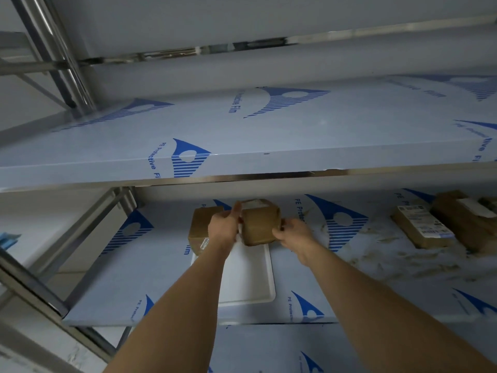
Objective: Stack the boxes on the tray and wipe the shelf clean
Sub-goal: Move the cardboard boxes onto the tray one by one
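A white tray (pixel 250 278) lies on the middle shelf (pixel 150 275), which is covered in blue protective film. A brown cardboard box (pixel 200 224) stands at the tray's far left corner. Beside it a second brown box (pixel 259 224) sits at the tray's far edge, held from both sides: my left hand (pixel 224 227) grips its left side and my right hand (pixel 291 232) grips its lower right corner. Two more brown boxes, one with a white label (pixel 422 227) and one behind it (pixel 462 219), lie at the shelf's right end.
Brownish crumbs and smears (pixel 398 262) cover the right part of the shelf around the far boxes. A blue cloth (pixel 9 239) shows at the left edge. An upper shelf (pixel 242 146) overhangs close above the boxes. Metal frame posts (pixel 88 238) stand at the left.
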